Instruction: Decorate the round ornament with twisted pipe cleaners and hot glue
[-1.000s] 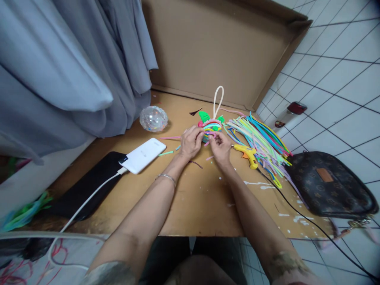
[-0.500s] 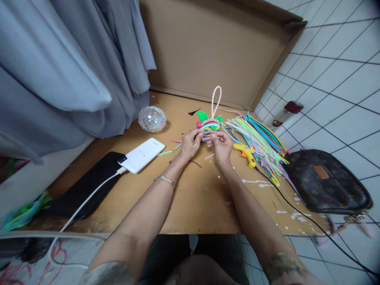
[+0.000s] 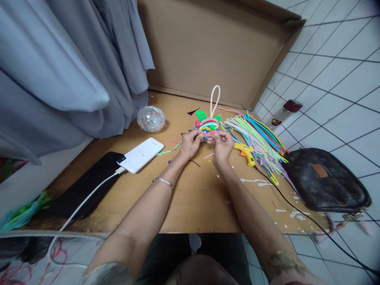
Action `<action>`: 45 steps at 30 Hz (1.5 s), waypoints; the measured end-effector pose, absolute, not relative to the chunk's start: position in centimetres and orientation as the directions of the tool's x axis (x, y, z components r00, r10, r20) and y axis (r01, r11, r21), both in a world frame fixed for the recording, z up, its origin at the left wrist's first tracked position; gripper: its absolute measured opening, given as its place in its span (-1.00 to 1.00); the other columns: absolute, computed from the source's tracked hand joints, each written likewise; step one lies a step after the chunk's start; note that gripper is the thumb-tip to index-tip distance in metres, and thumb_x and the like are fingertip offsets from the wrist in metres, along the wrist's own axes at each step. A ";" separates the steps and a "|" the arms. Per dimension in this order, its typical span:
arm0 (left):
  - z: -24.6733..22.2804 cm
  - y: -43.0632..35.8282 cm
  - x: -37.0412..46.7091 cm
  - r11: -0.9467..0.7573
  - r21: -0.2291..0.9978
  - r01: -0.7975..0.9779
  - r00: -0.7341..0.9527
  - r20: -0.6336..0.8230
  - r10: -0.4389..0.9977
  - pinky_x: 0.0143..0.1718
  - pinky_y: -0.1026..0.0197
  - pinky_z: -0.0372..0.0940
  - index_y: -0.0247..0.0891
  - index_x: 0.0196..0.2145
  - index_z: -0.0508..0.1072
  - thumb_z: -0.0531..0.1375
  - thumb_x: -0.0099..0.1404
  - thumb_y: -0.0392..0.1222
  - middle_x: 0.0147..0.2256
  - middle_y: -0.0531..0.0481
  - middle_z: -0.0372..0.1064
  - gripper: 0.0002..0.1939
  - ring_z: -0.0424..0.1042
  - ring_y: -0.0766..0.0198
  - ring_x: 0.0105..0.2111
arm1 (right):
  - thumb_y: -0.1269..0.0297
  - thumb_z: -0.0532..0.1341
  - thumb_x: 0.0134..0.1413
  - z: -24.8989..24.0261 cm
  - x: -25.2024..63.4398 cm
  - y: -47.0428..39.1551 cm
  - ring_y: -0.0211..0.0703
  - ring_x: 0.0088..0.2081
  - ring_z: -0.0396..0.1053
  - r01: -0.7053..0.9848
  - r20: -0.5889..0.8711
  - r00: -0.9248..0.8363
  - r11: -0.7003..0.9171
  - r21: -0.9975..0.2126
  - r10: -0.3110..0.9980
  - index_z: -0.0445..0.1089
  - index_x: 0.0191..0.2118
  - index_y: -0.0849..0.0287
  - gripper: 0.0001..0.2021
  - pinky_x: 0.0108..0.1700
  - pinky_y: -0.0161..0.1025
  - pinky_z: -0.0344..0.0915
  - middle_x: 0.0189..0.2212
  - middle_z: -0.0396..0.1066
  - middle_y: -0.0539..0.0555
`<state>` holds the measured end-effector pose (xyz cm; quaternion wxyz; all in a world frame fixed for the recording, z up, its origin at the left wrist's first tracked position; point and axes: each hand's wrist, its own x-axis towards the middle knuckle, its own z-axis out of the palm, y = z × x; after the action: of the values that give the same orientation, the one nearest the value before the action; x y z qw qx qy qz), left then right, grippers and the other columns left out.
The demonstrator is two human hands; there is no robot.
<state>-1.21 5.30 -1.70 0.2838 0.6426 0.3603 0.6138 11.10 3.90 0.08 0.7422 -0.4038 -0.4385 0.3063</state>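
Note:
A round ornament (image 3: 209, 126) wrapped in rows of coloured strips stands in front of me, with green leaves (image 3: 201, 115) and a pink ball on top and a cream loop (image 3: 215, 97) rising above it. My left hand (image 3: 190, 145) pinches a thin pink strip (image 3: 210, 134) at its left side, in front of the ornament. At the strip's other end, my right hand (image 3: 223, 145) pinches it between thumb and finger. The hands partly hide the lower part of the ornament. Just right of my right hand lies a yellow glue gun (image 3: 246, 152).
A bundle of coloured strips (image 3: 257, 136) lies to the right, near a dark patterned bag (image 3: 332, 180). On the left are a clear ball (image 3: 151, 118), a white phone (image 3: 141, 155) on a cable, and a black case (image 3: 89, 190). A cardboard panel (image 3: 213, 51) stands behind.
My right hand's fingers have shifted slightly along the pink strip, and the strip sits a little lower across the ornament. The whole view has drifted slightly.

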 end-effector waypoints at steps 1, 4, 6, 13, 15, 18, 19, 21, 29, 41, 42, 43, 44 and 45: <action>-1.7 5.3 -1.2 -0.581 0.806 0.112 -0.013 0.586 0.810 -0.32 0.23 0.30 -0.25 -0.42 0.47 0.19 0.33 0.05 -0.50 0.03 0.44 -0.68 0.38 0.29 -0.45 | -0.02 0.42 -0.06 0.0 11.1 4.0 -0.28 -0.55 0.48 -0.102 0.396 0.432 0.481 -0.871 0.810 0.35 -0.37 0.12 -0.64 -0.44 -0.30 0.49 -0.58 0.47 -0.13; -1.6 5.2 -1.1 -0.579 0.810 0.087 -0.018 0.583 0.812 -0.30 0.22 0.32 -0.26 -0.41 0.49 0.20 0.32 0.00 -0.48 0.01 0.47 -0.72 0.40 0.28 -0.44 | 0.00 0.42 -0.06 -0.1 11.1 4.1 -0.24 -0.52 0.50 -0.122 0.378 0.446 0.473 -0.872 0.812 0.35 -0.36 0.12 -0.66 -0.39 -0.26 0.53 -0.57 0.47 -0.12; -1.6 5.2 -0.9 -0.574 0.816 0.071 -0.022 0.577 0.817 -0.29 0.22 0.33 -0.26 -0.40 0.51 0.20 0.32 -0.03 -0.46 -0.01 0.50 -0.74 0.42 0.28 -0.43 | 0.02 0.42 -0.05 -0.1 11.0 4.1 -0.23 -0.51 0.51 -0.132 0.369 0.456 0.472 -0.872 0.810 0.35 -0.35 0.11 -0.67 -0.36 -0.23 0.55 -0.56 0.48 -0.11; -1.6 5.2 -0.9 -0.584 0.796 0.160 -0.021 0.594 0.804 -0.27 0.20 0.32 -0.25 -0.39 0.51 0.17 0.33 -0.12 -0.43 -0.03 0.52 -0.79 0.43 0.25 -0.41 | 0.08 0.42 -0.05 -0.5 10.7 4.2 -0.22 -0.51 0.52 -0.174 0.358 0.453 0.474 -0.863 0.817 0.32 -0.35 0.11 -0.68 -0.34 -0.20 0.57 -0.54 0.50 -0.09; -1.6 5.2 -0.9 -0.569 0.796 0.208 -0.045 0.589 0.807 -0.27 0.21 0.30 -0.24 -0.40 0.49 0.16 0.34 -0.12 -0.44 -0.01 0.50 -0.79 0.40 0.25 -0.41 | 0.07 0.42 -0.05 -0.6 10.6 4.2 -0.24 -0.53 0.50 -0.183 0.363 0.423 0.471 -0.863 0.830 0.31 -0.34 0.11 -0.68 -0.37 -0.23 0.55 -0.53 0.51 -0.09; -1.6 5.3 -1.0 -0.523 0.817 0.242 -0.106 0.558 0.823 -0.30 0.23 0.26 -0.23 -0.40 0.47 0.18 0.34 -0.10 -0.48 0.03 0.43 -0.79 0.35 0.27 -0.43 | 0.09 0.42 -0.07 -0.5 10.4 4.0 -0.30 -0.60 0.44 -0.163 0.381 0.380 0.467 -0.869 0.843 0.29 -0.32 0.08 -0.67 -0.46 -0.32 0.49 -0.58 0.46 -0.17; -1.7 5.4 -1.0 -0.507 0.829 0.234 -0.122 0.543 0.831 -0.31 0.24 0.24 -0.23 -0.39 0.47 0.19 0.33 -0.09 -0.49 0.05 0.41 -0.80 0.33 0.28 -0.45 | 0.10 0.41 -0.08 -0.4 10.4 3.9 -0.32 -0.62 0.42 -0.146 0.388 0.368 0.465 -0.873 0.845 0.29 -0.30 0.07 -0.67 -0.48 -0.35 0.46 -0.60 0.44 -0.19; -1.7 5.5 -1.0 -0.482 0.855 0.193 -0.138 0.510 0.849 -0.35 0.25 0.22 -0.24 -0.38 0.47 0.19 0.32 -0.08 -0.50 0.06 0.38 -0.80 0.30 0.29 -0.47 | 0.11 0.39 -0.07 -0.2 10.4 3.8 -0.33 -0.63 0.41 -0.106 0.405 0.341 0.462 -0.880 0.849 0.31 -0.27 0.06 -0.69 -0.52 -0.38 0.42 -0.60 0.43 -0.20; -1.7 6.2 -1.6 -0.438 0.898 0.052 -0.174 0.440 0.881 -0.40 0.26 0.18 -0.24 -0.45 0.42 0.22 0.31 -0.01 -0.54 0.08 0.31 -0.72 0.24 0.32 -0.50 | 0.05 0.39 -0.06 -0.5 11.0 3.8 -0.24 -0.45 0.52 0.014 0.439 0.251 0.450 -0.893 0.863 0.51 -0.16 0.12 -0.65 -0.36 -0.27 0.53 -0.36 0.60 0.00; -1.9 6.3 -1.5 -0.425 0.905 -0.001 -0.138 0.421 0.897 -0.42 0.27 0.20 -0.24 -0.47 0.42 0.26 0.27 0.00 -0.58 0.11 0.27 -0.72 0.24 0.34 -0.52 | -0.02 0.41 -0.10 -1.0 11.4 4.5 -0.20 -0.44 0.53 0.025 0.418 0.273 0.428 -0.904 0.867 0.55 -0.18 0.15 -0.60 -0.31 -0.21 0.55 -0.36 0.63 0.03; -1.8 6.3 -1.5 -0.423 0.906 0.006 -0.136 0.420 0.897 -0.42 0.27 0.20 -0.24 -0.48 0.42 0.25 0.27 -0.02 -0.58 0.11 0.27 -0.72 0.24 0.34 -0.52 | 0.00 0.42 -0.11 -0.9 11.3 4.4 -0.21 -0.46 0.52 0.010 0.412 0.279 0.427 -0.904 0.867 0.55 -0.19 0.15 -0.60 -0.33 -0.22 0.54 -0.38 0.62 0.03; -1.8 6.2 -1.5 -0.421 0.907 0.010 -0.134 0.419 0.898 -0.42 0.27 0.20 -0.24 -0.48 0.41 0.25 0.27 -0.02 -0.58 0.10 0.27 -0.73 0.25 0.34 -0.52 | 0.01 0.42 -0.13 -0.9 11.2 4.3 -0.22 -0.47 0.51 -0.004 0.407 0.284 0.425 -0.905 0.868 0.55 -0.20 0.15 -0.61 -0.34 -0.22 0.54 -0.38 0.62 0.02; -1.8 6.2 -1.5 -0.420 0.908 0.011 -0.133 0.417 0.899 -0.42 0.27 0.21 -0.24 -0.48 0.41 0.24 0.27 -0.03 -0.58 0.10 0.28 -0.73 0.25 0.33 -0.51 | 0.01 0.43 -0.13 -0.8 11.2 4.3 -0.22 -0.47 0.51 -0.016 0.401 0.288 0.423 -0.906 0.870 0.55 -0.21 0.16 -0.61 -0.34 -0.22 0.54 -0.39 0.62 0.03; -1.8 6.2 -1.5 -0.418 0.908 0.012 -0.134 0.416 0.900 -0.42 0.27 0.21 -0.24 -0.48 0.41 0.23 0.28 -0.04 -0.57 0.10 0.28 -0.74 0.26 0.33 -0.51 | 0.01 0.44 -0.14 -0.8 11.1 4.2 -0.22 -0.46 0.51 -0.025 0.393 0.291 0.418 -0.908 0.872 0.55 -0.21 0.16 -0.61 -0.35 -0.22 0.54 -0.39 0.61 0.03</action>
<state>-1.49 6.22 -1.81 0.3513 0.5566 0.4092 0.6319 11.08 4.22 -0.76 0.6804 -0.4271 -0.4960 0.3297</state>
